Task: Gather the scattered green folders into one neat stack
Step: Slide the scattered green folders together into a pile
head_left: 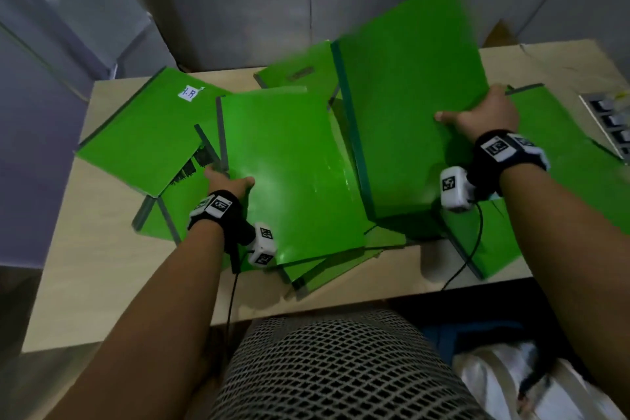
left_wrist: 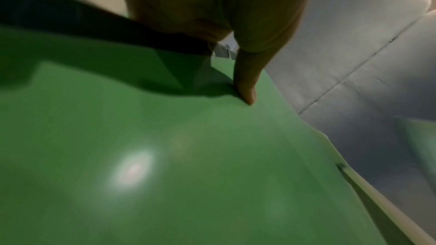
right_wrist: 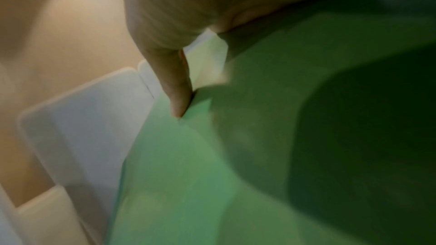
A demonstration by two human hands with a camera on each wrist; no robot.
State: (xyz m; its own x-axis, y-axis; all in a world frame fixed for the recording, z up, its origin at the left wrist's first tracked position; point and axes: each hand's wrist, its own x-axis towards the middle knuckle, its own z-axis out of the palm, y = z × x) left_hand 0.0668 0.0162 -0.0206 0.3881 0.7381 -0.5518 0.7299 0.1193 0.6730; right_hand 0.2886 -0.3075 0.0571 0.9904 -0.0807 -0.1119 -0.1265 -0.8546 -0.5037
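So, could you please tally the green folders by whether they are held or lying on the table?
Held folders: 2
Lying folders on the table: at least 5; overlaps may hide more
Total: at least 7

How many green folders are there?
8 folders: labelled one far left, one beneath it, one in the left hand, one far centre, one raised by the right hand, two at right, one near edge; more may be hidden.

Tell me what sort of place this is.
Probably an office or filing desk: glossy green plastic folders scattered on a pale wooden table, one folder's white handwritten label, plain grey partition walls behind.
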